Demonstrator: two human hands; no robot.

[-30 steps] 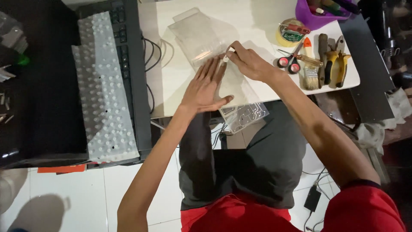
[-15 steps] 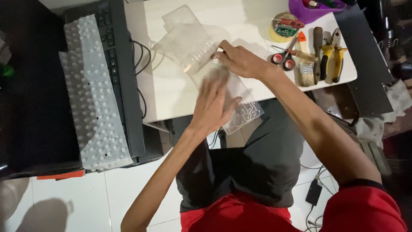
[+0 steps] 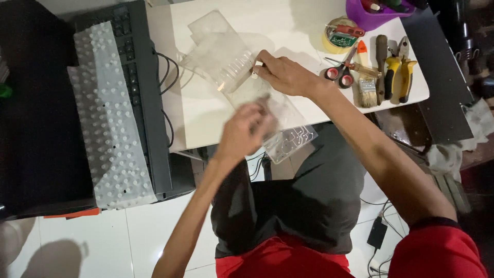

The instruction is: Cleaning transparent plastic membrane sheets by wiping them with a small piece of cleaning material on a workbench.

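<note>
A clear plastic sheet [image 3: 290, 140] lies on the white table [image 3: 288, 25], its near end hanging over the table's front edge. A second clear sheet [image 3: 218, 54] lies further back. My right hand [image 3: 285, 76] rests on the sheets and pinches a small white tool [image 3: 255, 70] with its tip against the plastic. My left hand [image 3: 246, 131] is blurred by motion just above the near sheet, fingers curled; whether it grips anything is unclear.
A black keyboard [image 3: 141, 77] with a white bumpy rubber mat [image 3: 105, 118] stands to the left, cables [image 3: 167, 77] beside it. At the right lie scissors [image 3: 342, 72], a tape roll [image 3: 337, 36], a brush [image 3: 366, 85], yellow-handled pliers [image 3: 399, 69] and a purple bowl [image 3: 381, 15].
My left hand, which lay flat on the clear sheet, has lifted and pulled back toward me. My right hand stays at the sheet with the small tool.
</note>
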